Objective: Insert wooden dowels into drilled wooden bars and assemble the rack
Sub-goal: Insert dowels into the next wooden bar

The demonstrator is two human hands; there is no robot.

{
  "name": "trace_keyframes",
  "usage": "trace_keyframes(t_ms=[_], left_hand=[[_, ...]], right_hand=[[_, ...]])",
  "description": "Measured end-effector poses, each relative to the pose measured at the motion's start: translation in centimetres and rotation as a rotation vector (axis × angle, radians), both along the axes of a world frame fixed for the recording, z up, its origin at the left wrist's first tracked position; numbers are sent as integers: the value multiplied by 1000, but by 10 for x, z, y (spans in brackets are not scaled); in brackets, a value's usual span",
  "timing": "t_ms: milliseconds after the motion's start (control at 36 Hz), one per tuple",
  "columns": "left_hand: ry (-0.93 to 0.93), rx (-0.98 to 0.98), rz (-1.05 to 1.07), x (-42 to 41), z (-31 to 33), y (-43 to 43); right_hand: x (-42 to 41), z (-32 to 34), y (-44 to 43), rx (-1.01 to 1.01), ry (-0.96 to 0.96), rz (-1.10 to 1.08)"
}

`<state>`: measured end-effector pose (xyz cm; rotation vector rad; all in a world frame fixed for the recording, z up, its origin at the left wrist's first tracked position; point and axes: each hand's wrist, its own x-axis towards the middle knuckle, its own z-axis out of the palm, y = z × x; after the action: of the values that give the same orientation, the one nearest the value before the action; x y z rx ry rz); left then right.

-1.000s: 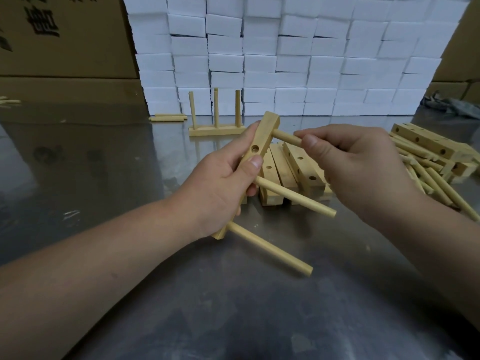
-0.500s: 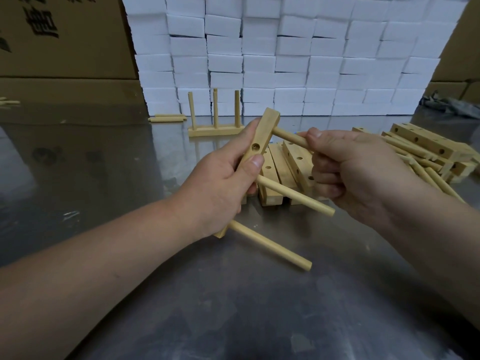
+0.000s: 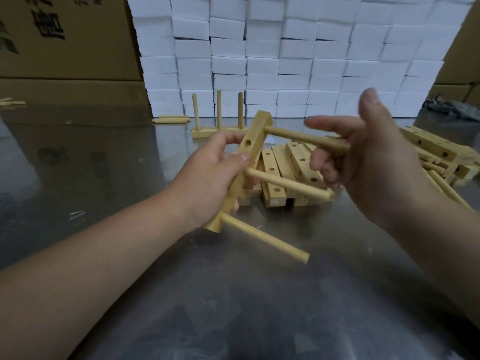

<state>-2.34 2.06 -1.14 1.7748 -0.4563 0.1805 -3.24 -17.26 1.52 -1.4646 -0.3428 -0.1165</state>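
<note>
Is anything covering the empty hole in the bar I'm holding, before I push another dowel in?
Nothing visible does. The empty hole in the bar shows uncovered. The left hand has its thumb on the bar just below it, and the top dowel and middle dowel sit either side, clear of it.

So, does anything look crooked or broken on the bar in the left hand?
Nothing stands out. The bar in the left hand carries three dowels pointing roughly one way, and no crack shows. Its empty hole lies on a different face.
</note>
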Motion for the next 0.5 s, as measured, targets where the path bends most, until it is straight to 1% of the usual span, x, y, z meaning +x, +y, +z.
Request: trace_keyframes(t_ms=[56,111,167,222,278,361,417,500], left_hand=[[77,-111,-23,5,4,-1],[180,-175,-69,10,8,-1],[313,-298,-185,12,9,2],[460,-424,-369,11,9,8],[613,-447,-556,8,8,14],[812,-475,-798,12,8,20],[875,-486,-902,13,8,23],[896,-445,-958,14,6,25]], right_hand=[[2,2,-3,31,-57,-37],[5,3,-5,-23,-84,-150],[8,3,-6,-176,-134,-280],[6,-2,-7,-329,-284,-332],[3,-7,-5,-414,-353,-317],[4,-8,-5,-565,-371,-234],[3,-7,-6,-673,-381,-163],[-1,-7,-3,-729,-455,-77]])
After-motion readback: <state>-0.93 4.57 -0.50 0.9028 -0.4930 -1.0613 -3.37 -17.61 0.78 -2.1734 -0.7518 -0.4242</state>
